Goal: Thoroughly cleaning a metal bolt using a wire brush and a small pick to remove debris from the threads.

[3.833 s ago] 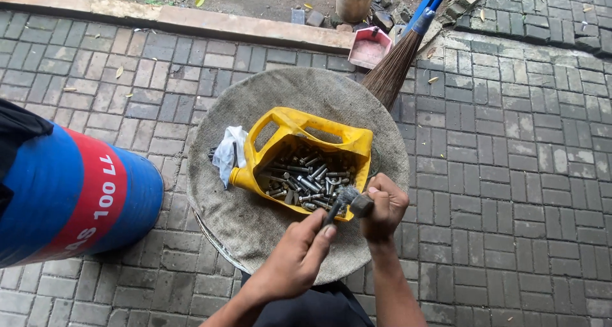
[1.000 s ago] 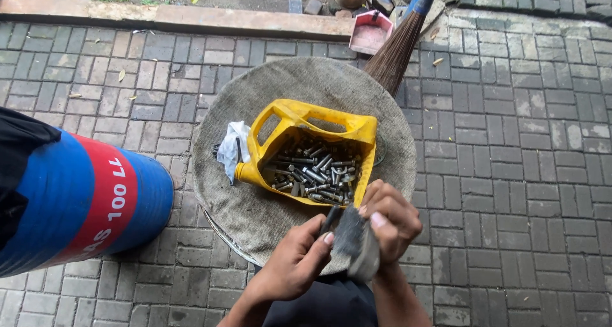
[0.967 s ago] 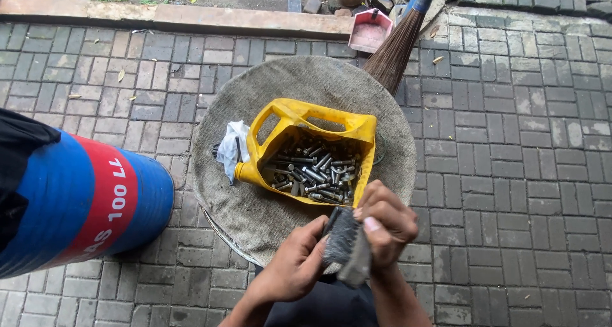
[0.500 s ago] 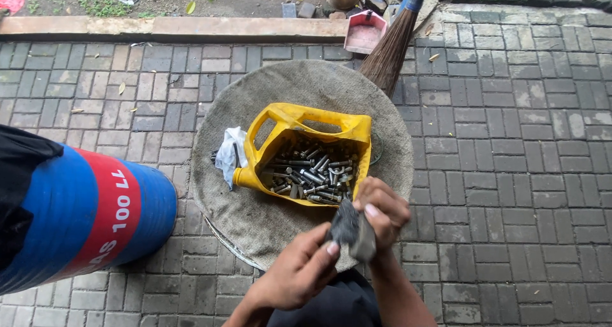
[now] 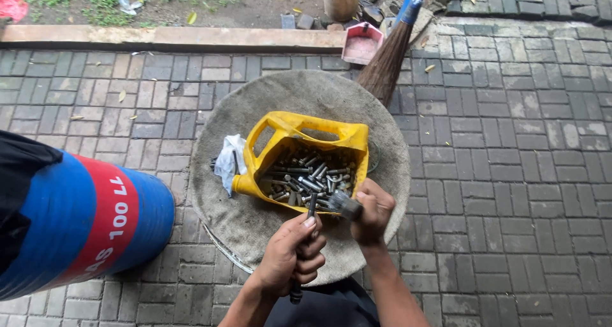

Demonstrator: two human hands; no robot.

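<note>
Low in the frame, at the round slab's (image 5: 255,110) near edge, your left hand (image 5: 290,260) fists one bolt (image 5: 311,206) and your right hand (image 5: 373,212) pinches a brush (image 5: 344,206), beside one yellow tub (image 5: 306,164); bare paving lies right.

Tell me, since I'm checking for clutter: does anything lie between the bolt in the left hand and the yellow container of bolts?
Nothing visible does. The left hand holds the bolt right at the near rim of the yellow container; the right hand with its brush sits beside it, not between.
</note>
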